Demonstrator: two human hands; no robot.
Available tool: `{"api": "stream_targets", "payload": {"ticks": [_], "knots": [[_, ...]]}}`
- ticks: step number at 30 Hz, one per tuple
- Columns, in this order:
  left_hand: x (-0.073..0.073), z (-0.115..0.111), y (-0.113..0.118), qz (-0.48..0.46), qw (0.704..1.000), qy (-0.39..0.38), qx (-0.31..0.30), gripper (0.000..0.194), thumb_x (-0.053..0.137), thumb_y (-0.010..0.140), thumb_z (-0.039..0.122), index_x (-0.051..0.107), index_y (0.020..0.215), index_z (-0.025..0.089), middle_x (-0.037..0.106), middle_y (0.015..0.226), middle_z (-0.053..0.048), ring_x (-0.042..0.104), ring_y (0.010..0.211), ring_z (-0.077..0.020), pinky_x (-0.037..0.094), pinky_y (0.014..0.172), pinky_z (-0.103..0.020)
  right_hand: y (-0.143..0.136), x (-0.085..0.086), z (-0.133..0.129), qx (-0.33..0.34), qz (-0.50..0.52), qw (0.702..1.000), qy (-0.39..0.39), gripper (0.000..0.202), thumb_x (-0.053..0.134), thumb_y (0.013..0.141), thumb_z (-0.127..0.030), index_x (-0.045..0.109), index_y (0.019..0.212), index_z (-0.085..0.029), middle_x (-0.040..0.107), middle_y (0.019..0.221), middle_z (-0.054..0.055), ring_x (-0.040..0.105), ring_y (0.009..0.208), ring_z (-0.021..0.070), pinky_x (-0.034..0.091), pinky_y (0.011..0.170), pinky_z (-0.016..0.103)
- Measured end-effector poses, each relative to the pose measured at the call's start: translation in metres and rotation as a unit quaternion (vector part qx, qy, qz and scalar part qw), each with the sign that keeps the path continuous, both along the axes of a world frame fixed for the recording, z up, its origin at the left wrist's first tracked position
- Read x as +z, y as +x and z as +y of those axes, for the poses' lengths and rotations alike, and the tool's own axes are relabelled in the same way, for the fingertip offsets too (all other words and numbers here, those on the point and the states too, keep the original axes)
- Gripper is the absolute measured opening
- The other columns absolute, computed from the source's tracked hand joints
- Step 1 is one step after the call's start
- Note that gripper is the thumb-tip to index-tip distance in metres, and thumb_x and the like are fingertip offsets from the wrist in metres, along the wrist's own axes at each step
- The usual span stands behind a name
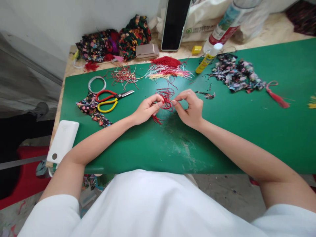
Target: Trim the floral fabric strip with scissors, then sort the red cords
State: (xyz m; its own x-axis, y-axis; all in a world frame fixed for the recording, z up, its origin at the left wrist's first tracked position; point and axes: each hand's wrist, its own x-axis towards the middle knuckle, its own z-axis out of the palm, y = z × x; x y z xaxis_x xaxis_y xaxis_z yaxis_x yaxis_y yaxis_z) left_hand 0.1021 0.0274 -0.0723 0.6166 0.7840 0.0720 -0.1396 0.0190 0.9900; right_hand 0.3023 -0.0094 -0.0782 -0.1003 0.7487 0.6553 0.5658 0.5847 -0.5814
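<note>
Near the middle of the green mat (138, 144), my left hand (148, 108) pinches a bundle of red cord (167, 98). Loops of the cord spread between my two hands, and a short red tuft hangs below the left fingers. My right hand (189, 107) is closed in a pinch at the cord's right side, thumb against forefinger; a thin strand seems to be between the tips. Beyond the hands lies a pile of red, white and pink tassel threads (168, 68). Scissors (112, 98) with one red and one yellow handle rest left of my left hand.
A floral fabric strip (90, 107) on a ring (97, 85) lies at left, above a white power bank (63, 141). Loose cords (124, 76), a glue bottle (208, 58), a propped phone (175, 24), crumpled floral fabric (237, 72) and a pink tassel (276, 95) lie around the back.
</note>
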Motion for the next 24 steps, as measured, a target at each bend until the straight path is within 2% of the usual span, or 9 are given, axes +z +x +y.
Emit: {"api": "stream_targets", "payload": {"ticks": [9, 16, 20, 24], "knots": [[-0.0003, -0.0003, -0.0011, 0.019, 0.999, 0.027, -0.015, 0.051, 0.07, 0.083, 0.068, 0.06, 0.088, 0.018, 0.052, 0.067, 0.005, 0.046, 0.05, -0.0038, 0.04, 0.05, -0.02, -0.0005, 0.0009, -0.0002, 0.005, -0.074, 0.997, -0.008, 0.029, 0.048, 0.105, -0.047, 0.055, 0.087, -0.025, 0.068, 0.083, 0.007, 0.067, 0.085, 0.0254, 0.055, 0.079, 0.047], [0.0026, -0.0001, -0.0013, 0.008, 1.0, 0.009, -0.005, 0.052, 0.073, 0.081, 0.066, 0.061, 0.09, 0.016, 0.056, 0.072, 0.005, 0.047, 0.048, -0.0023, 0.042, 0.05, -0.019, -0.0001, -0.0022, 0.0009, 0.055, -0.076, 0.995, 0.02, 0.02, 0.055, 0.103, -0.039, 0.055, 0.088, -0.025, 0.067, 0.081, 0.004, 0.065, 0.082, 0.0235, 0.054, 0.074, 0.043], [0.0048, -0.0002, -0.0011, 0.001, 1.0, 0.004, -0.01, 0.052, 0.074, 0.081, 0.065, 0.061, 0.088, 0.016, 0.055, 0.07, 0.005, 0.047, 0.048, -0.0023, 0.042, 0.049, -0.019, -0.0007, -0.0024, 0.0007, 0.057, -0.087, 0.995, 0.003, 0.022, 0.055, 0.103, -0.041, 0.055, 0.087, -0.026, 0.067, 0.08, 0.004, 0.066, 0.082, 0.0236, 0.054, 0.073, 0.042], [0.0058, -0.0002, -0.001, -0.002, 1.0, -0.002, -0.013, 0.051, 0.074, 0.08, 0.065, 0.06, 0.086, 0.016, 0.054, 0.065, 0.006, 0.048, 0.047, -0.003, 0.041, 0.048, -0.019, -0.001, -0.0031, 0.0013, 0.062, -0.09, 0.994, 0.023, 0.017, 0.059, 0.101, -0.037, 0.057, 0.088, -0.026, 0.07, 0.081, 0.004, 0.066, 0.08, 0.0231, 0.054, 0.072, 0.041]]}}
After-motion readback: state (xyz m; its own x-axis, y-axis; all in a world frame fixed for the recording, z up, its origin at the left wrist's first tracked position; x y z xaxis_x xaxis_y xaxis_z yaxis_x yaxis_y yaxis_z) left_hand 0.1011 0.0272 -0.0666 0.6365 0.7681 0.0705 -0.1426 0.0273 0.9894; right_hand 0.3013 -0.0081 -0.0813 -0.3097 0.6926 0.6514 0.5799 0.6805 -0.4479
